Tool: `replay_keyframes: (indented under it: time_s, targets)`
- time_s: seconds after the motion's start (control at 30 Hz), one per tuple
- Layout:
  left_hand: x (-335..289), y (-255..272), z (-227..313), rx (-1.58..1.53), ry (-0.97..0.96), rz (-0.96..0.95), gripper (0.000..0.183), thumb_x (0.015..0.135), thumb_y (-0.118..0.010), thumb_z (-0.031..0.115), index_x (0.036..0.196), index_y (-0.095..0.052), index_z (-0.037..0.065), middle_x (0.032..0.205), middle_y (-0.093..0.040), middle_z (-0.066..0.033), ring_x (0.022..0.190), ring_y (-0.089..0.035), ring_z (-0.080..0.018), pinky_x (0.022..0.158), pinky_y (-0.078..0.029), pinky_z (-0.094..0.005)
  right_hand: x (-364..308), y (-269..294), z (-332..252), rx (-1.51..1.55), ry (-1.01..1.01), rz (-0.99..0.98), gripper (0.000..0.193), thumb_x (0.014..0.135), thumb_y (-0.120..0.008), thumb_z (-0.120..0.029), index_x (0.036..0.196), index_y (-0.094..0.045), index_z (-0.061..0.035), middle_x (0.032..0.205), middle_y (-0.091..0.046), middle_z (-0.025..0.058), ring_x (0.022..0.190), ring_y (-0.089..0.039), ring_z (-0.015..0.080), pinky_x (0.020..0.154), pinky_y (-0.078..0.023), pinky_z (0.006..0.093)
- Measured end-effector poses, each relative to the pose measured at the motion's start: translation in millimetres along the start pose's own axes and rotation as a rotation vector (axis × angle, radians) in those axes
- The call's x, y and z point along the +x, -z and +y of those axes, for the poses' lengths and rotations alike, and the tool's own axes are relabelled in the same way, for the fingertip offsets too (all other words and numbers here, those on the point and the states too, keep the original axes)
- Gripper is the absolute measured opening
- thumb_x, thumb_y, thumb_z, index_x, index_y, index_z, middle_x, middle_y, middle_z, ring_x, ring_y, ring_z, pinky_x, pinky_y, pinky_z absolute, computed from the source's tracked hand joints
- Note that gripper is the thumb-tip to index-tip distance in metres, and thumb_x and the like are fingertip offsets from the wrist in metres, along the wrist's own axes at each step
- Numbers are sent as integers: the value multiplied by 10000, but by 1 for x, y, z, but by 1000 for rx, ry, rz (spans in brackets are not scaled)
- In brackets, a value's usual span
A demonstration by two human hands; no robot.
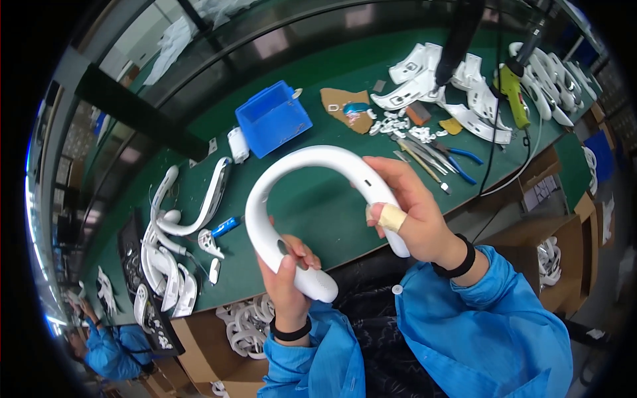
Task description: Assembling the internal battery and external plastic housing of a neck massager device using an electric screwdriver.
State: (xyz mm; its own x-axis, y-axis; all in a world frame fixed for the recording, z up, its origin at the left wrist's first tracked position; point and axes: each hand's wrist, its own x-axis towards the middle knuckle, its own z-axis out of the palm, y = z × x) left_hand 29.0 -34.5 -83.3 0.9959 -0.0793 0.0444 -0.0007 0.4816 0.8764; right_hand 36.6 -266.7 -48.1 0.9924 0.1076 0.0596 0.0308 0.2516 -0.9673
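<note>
A white U-shaped neck fan [306,158] is held up between my hands in front of me, its curve toward the far side and its two ends toward my body. My left hand [286,282] is closed around the left arm of it, with the thumb beside a grey oval patch. On the other arm, near a small dark slot, my right hand [413,215] grips with fingers behind and thumb in front. Beige tape [391,217] wraps the right thumb. The fingers behind the neck fan are partly hidden.
On the green table [315,232] stands a blue bin [275,119]. White shell parts [166,265] and a blue battery cell [225,227] lie left. Pliers [462,166], tweezers and a green electric screwdriver [512,96] are right. Cardboard boxes [206,341] stand below. Another person's blue sleeve [109,355] shows far left.
</note>
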Motion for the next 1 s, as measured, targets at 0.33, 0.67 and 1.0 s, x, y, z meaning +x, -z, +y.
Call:
replay_keyframes:
  time_s: [0.33, 0.67, 1.0]
  targets:
    - [5, 8, -15, 95, 8, 38, 789, 948, -673, 372, 1513, -255, 13, 898, -545, -88, 709, -579, -152, 631, -530, -306, 3, 5, 28, 110, -44, 42, 599, 971, -596, -59, 1529, -380, -72, 1257, -558, 122, 872, -592, 113, 684, -513, 263]
    - [16, 12, -15, 145, 33, 39, 865, 959, -664, 415, 1579, -167, 72, 838, -567, -99, 668, -572, -155, 599, -509, -289, 12, 16, 50, 218, -81, 32, 617, 984, -560, -76, 1554, -325, -107, 1360, -548, 193, 812, -611, 145, 666, -530, 284]
    - [17, 16, -16, 140, 47, 48, 857, 959, -667, 414, 1575, -183, 66, 836, -562, -97, 658, -572, -155, 590, -505, -292, 13, 14, 53, 199, -86, 37, 620, 982, -556, -71, 1555, -323, -110, 1365, -550, 194, 818, -619, 152, 671, -542, 284]
